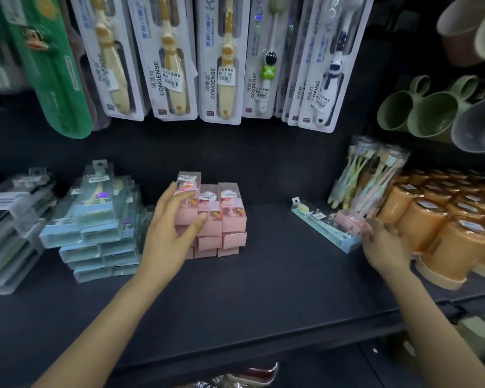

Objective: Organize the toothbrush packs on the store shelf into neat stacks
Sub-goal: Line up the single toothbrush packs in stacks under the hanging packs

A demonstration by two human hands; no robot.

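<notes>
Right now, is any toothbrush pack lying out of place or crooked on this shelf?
Yes. One blue pack lies alone and askew on the dark shelf, with a pink pack across it, by the right hand. The blue stack is uneven.

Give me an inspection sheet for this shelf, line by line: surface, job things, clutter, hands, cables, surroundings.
Surface: dark shelf, bare in the middle.
Job's things: pink stack, three columns; blue stack, uneven, top packs askew; loose blue pack lying at an angle, with a pink pack on it.
Clutter: clear brush tubes leaning on orange cups; grey packs far left.
Hands: left hand grips the pink stack's left top pack; right hand at the loose packs, grip blurred.
Cables: nothing seen.
Surroundings: hanging brush cards above; green mugs upper right.
</notes>
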